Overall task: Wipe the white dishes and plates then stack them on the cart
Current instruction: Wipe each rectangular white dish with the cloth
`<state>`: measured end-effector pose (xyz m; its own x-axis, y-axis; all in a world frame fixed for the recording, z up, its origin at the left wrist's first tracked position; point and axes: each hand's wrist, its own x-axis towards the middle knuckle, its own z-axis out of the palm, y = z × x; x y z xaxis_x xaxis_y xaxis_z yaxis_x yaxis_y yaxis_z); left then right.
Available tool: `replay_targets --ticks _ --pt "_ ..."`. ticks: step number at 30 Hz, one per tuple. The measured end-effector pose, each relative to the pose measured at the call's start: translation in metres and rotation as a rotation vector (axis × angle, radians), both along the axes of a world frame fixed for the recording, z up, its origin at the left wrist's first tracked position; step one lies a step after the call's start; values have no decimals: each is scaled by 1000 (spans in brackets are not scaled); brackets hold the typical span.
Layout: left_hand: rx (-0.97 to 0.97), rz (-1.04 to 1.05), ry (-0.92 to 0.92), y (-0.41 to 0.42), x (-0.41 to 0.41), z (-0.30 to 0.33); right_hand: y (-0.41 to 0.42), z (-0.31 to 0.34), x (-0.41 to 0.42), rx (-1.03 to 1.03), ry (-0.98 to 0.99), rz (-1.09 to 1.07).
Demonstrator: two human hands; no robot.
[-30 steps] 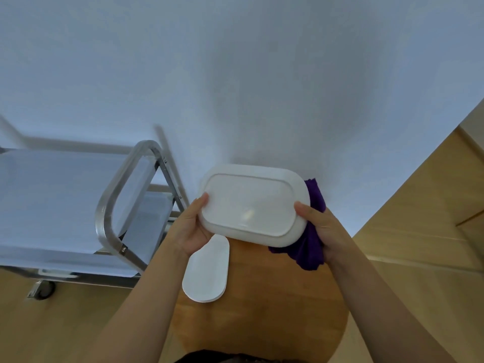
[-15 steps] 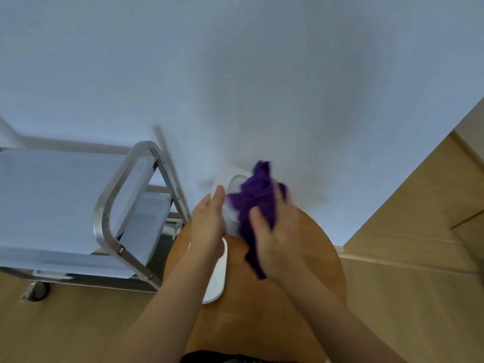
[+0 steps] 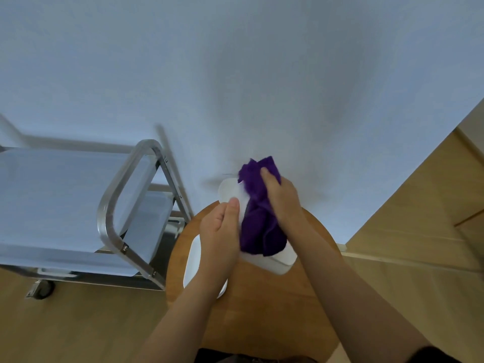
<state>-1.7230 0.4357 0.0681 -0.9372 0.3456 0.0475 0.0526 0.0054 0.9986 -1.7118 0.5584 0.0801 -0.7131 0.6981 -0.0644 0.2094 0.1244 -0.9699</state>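
Nearest, a white plate (image 3: 190, 268) lies flat at the left edge of the round wooden table (image 3: 262, 310). Above it the left hand (image 3: 220, 231) grips the white dish (image 3: 284, 259), tilted up on edge, thumb curled over its rim. The right hand (image 3: 281, 197) has a purple cloth (image 3: 259, 218) bunched in its fingers, pressed on the dish. Metal cart (image 3: 78, 205) stands off left by the wall.

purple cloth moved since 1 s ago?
Yes. The purple cloth went from the dish's right end, behind it, onto its face, leftward toward the cart.
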Motion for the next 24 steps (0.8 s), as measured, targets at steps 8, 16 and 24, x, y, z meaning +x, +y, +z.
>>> replay_targets --ticks 8,16,24 --pt "75 131 -70 -4 -18 17 18 -19 33 -171 -121 -131" --pt "105 184 -160 19 -11 4 -14 -40 33 -397 -1 -209" --pt "-256 -49 472 23 6 -35 -26 -27 37 -870 53 -1"
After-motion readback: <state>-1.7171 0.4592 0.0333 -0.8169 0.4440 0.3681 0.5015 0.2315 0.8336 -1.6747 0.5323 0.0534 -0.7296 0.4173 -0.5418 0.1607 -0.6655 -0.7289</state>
